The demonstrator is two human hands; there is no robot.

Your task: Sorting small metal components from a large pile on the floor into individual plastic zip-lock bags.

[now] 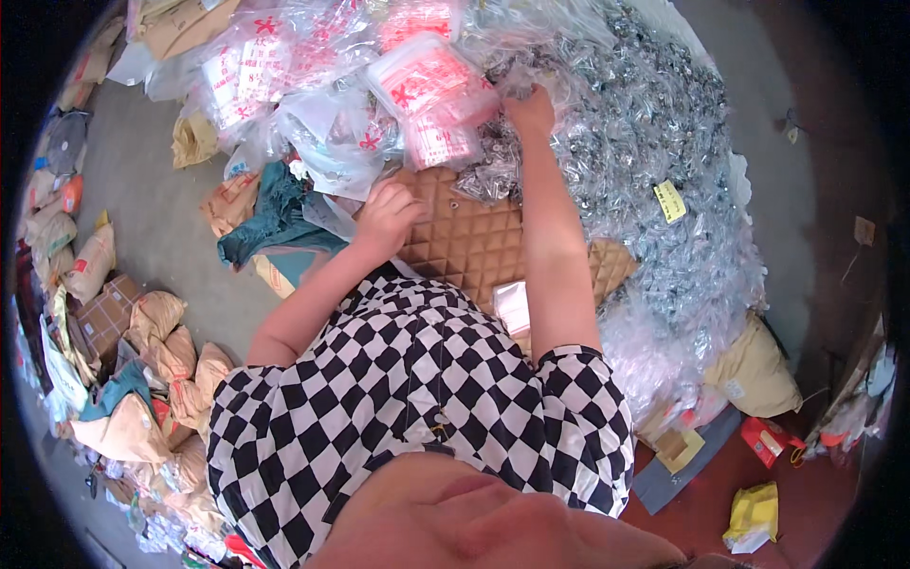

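Note:
My right hand (531,109) reaches into the near left edge of a big heap of small clear plastic packets (645,123) with dark bits inside. Its fingers close on a clear packet there. Just left of it lie clear bags with red print and pink-white contents (431,81). My left hand (387,216) is nearer to me, above the left edge of a brown quilted mat (464,223). Its fingers are curled together, and what they hold, if anything, is hidden. A clear bag with a red mark (336,133) lies just beyond it.
Teal cloth (270,213) hangs left of the mat. A small silvery packet (512,308) rests near my right forearm. A yellow label (669,201) lies on the packet heap. Filled tan sacks (156,322) line the left; another sack (754,375) sits at right, near a yellow bag (754,515).

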